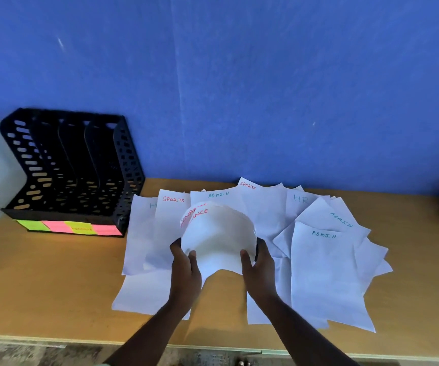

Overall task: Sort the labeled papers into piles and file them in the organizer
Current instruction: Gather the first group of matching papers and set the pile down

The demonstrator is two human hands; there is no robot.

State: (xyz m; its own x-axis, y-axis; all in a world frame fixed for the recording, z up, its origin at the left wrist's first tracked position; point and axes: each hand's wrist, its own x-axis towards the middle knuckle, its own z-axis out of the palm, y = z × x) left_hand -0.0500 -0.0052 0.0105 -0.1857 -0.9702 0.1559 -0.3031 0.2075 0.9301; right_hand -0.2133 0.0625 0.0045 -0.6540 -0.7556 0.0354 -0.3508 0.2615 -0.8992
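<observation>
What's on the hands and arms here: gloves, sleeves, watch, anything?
Nothing visible. The left hand and right hand are bare, with no gloves, rings or tape that show. Both forearms are bare to the bottom edge of the frame: no sleeves, watch or bands in view.

Soft, even light fills the room, with no hard shadows on the desk [54, 286]. The white papers [326, 273] glow bright, nearly washed out where they bend. The blue wall [239, 75] darkens towards its corners. The wide lens bows the desk's edge, and the organizer [67, 167] leans outward. Handwriting looks slightly soft.
</observation>
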